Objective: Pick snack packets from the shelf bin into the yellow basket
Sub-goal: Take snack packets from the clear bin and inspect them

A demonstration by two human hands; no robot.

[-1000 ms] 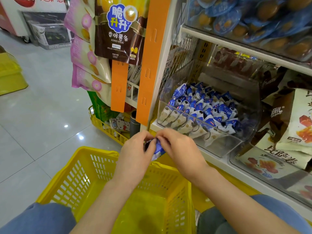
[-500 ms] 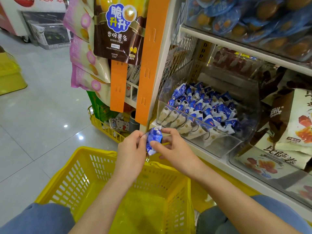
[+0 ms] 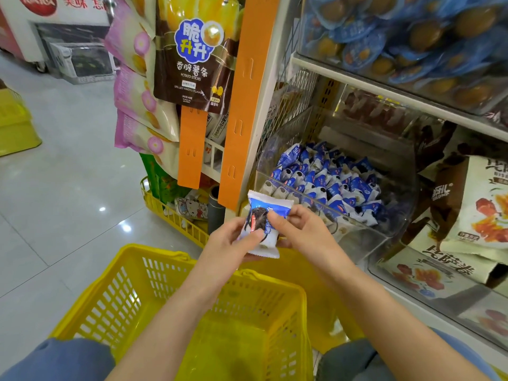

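A blue and white snack packet (image 3: 264, 221) is held face up between both hands, just above the far rim of the yellow basket (image 3: 132, 295). My left hand (image 3: 228, 243) grips its lower left side with the thumb on top. My right hand (image 3: 299, 229) pinches its right edge. The clear shelf bin (image 3: 390, 224) to the right holds several more blue and white packets (image 3: 330, 182). The basket looks empty and sits between my knees.
An orange shelf post (image 3: 242, 105) stands just left of the bin, with hanging snack bags (image 3: 192, 56) beside it. A low yellow wire rack (image 3: 170, 213) sits behind the basket. Large brown and white snack bags (image 3: 472, 204) fill the shelf at right.
The packet has been turned flat and lifted a little, so its front now faces up. Both hands have spread apart along its edges.
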